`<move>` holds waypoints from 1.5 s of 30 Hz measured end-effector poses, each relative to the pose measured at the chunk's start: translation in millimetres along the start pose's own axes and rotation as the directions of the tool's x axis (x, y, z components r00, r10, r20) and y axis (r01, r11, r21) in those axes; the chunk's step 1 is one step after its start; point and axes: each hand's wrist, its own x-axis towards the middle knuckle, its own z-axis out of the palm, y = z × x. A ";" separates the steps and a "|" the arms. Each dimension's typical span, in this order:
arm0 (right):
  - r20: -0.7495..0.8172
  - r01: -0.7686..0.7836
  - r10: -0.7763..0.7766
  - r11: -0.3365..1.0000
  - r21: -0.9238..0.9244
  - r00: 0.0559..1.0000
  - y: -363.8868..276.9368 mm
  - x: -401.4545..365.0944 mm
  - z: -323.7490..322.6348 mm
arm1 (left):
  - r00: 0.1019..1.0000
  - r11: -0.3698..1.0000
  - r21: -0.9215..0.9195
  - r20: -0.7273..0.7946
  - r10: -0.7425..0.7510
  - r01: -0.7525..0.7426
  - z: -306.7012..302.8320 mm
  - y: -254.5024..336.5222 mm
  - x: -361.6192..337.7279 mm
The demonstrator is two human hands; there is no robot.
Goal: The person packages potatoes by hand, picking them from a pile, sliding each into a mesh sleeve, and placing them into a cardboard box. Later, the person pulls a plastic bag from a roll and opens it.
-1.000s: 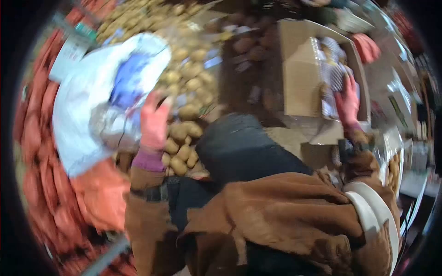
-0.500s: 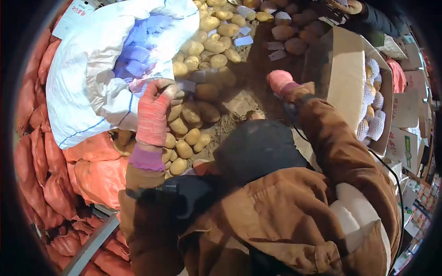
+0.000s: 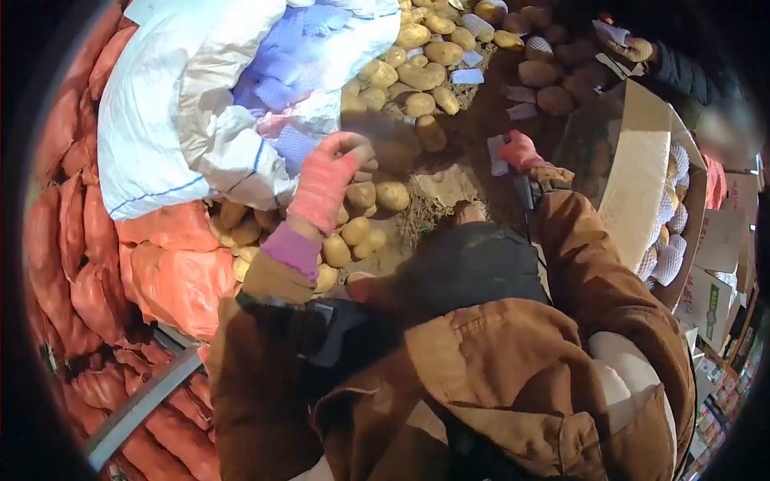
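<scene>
The left hand [image 3: 329, 180], in a pink glove with bare fingertips, is above the loose potatoes [image 3: 391, 195], just beside the mouth of the white sack [image 3: 152, 148]. Its fingers bend inward toward the thumb, and the picture does not show clearly whether they pinch anything. A purple cuff [image 3: 293, 250] circles the wrist below it.

The right hand [image 3: 521, 152], also gloved in pink, is out over the dark ground between the loose potatoes and the box [image 3: 638, 172]. Its fingers are drawn together, pinching a pale foam net [image 3: 498, 156] at the tips — the net hangs on the side nearer the sack.

Inside the sack is a heap of purple foam nets [image 3: 281, 60], spilling toward its open edge by the left hand. The loose potatoes spread from the sack's edge up to the top of the view, and a few there sit in nets. Flat pale nets [image 3: 521, 111] lie on the ground above the right hand.

The cardboard box stands to the right, tilted in the view, and holds potatoes in white nets [image 3: 668, 260]. Beyond its upper end, a co-worker's hand [image 3: 638, 50] is near another pale net [image 3: 611, 34].

Red bags [image 3: 80, 272] are piled along the left side — a metal bar [image 3: 144, 409] slants across the lower ones. The person's dark knee [image 3: 473, 260] is below the two hands.
</scene>
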 end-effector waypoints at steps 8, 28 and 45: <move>0.098 0.182 -0.473 0.510 0.841 0.875 -147.3 -95.4 -67.1 | 0.959 0.752 0.598 0.132 0.249 -0.277 15.1 -63.9 19.0; -0.234 0.870 -0.861 0.483 -0.100 0.451 -195.4 -5.5 48.8 | 0.913 0.942 -0.325 -0.355 -0.202 0.082 -65.8 -42.1 39.3; 0.057 -0.546 -0.768 -0.399 0.737 0.638 -168.3 -115.0 -65.6 | 0.882 0.764 -0.513 -0.027 -0.470 0.391 15.2 -50.6 12.7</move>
